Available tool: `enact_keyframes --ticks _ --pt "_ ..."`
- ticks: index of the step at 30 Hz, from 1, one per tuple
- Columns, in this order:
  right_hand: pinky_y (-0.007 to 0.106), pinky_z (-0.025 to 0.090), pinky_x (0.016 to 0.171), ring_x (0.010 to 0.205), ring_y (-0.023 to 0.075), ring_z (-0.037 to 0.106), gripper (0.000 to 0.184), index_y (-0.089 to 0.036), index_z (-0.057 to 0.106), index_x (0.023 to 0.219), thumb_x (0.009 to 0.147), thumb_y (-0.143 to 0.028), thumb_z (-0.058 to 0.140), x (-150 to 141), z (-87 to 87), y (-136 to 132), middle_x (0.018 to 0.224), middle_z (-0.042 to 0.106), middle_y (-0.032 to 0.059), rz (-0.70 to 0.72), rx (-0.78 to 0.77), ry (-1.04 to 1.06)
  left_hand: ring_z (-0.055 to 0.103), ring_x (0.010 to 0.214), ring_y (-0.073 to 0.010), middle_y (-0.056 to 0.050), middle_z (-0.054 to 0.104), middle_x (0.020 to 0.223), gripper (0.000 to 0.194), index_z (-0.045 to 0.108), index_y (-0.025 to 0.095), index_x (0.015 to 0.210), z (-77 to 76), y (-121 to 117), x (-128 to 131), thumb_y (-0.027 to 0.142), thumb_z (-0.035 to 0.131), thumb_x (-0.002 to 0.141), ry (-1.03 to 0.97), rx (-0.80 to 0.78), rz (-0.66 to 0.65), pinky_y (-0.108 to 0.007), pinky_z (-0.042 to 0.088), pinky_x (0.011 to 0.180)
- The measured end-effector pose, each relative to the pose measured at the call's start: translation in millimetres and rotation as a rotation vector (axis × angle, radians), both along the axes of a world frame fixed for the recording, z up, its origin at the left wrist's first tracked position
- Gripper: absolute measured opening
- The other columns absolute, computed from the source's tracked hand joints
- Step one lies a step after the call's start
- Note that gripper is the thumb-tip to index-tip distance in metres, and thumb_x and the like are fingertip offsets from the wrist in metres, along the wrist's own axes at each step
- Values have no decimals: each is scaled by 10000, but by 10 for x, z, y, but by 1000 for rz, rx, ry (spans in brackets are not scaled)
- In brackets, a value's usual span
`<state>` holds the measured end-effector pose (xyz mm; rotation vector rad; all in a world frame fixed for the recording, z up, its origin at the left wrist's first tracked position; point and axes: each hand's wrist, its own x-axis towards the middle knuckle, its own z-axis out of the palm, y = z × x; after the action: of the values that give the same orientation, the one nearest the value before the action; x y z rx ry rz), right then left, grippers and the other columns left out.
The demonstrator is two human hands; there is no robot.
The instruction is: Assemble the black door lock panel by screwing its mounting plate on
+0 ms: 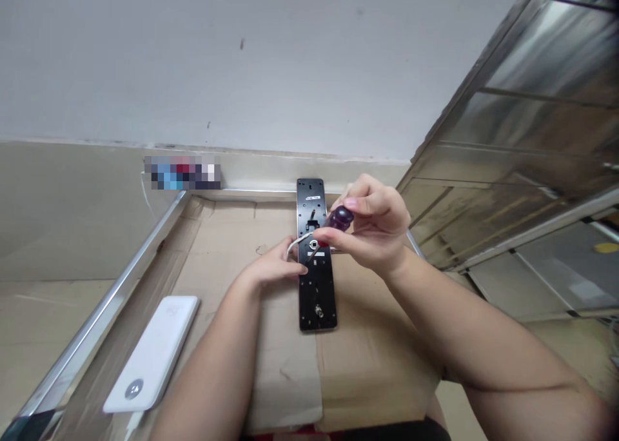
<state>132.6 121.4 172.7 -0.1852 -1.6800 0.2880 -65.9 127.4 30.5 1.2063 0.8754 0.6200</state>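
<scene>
A long black panel with a metal edge lies flat on a sheet of cardboard, its back side up with holes and small metal fittings showing. My left hand rests on the panel's left edge, fingers curled against it, beside a white wire. My right hand hovers over the panel's middle and pinches a screwdriver with a dark purple handle. Its tip points down into the panel.
A white flat device lies on the cardboard at the left. A metal rail runs diagonally along the left side. A metal-framed glass door stands at the right, with a pale wall behind.
</scene>
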Motion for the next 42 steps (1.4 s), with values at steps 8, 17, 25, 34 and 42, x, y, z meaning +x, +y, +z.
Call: enact_keyframes --ticks 8,17,25,34,42 --pt "369 643 785 1007 215 724 342 -184 624 1178 862 -74 691 138 177 -128 1039 688 79 493 -457 -257 642 925 -228 -79 616 1082 733 460 229 1349 75 -11 -1 190 803 702 -4 13 -4 -329 540 702" --pt "301 529 697 789 138 593 281 -140 634 1137 964 -298 479 -51 60 -165 943 575 55 803 -768 -137 649 880 -207 -57 616 1013 567 525 175 1188 96 -20 12 231 811 701 40 20 7 -322 542 703" --pt "232 460 604 637 73 500 123 -265 452 1033 985 -285 563 -184 -1 -216 882 502 -36 736 -611 -25 631 844 -175 -47 608 1014 617 484 185 1233 97 -19 25 203 804 705 27 17 -5 -290 533 680" --pt "328 481 709 726 147 563 388 -146 630 919 1051 -393 362 -13 143 -136 795 570 41 835 -804 -232 625 813 -173 -47 616 984 545 527 173 1156 131 -26 18 198 804 687 71 17 17 -288 521 655" --pt "212 380 508 519 56 432 195 -266 452 972 987 -433 552 -172 -14 -172 841 500 -49 755 -637 33 643 892 -190 -55 607 1046 546 502 190 1149 70 -22 16 208 810 698 10 5 9 -296 539 687"
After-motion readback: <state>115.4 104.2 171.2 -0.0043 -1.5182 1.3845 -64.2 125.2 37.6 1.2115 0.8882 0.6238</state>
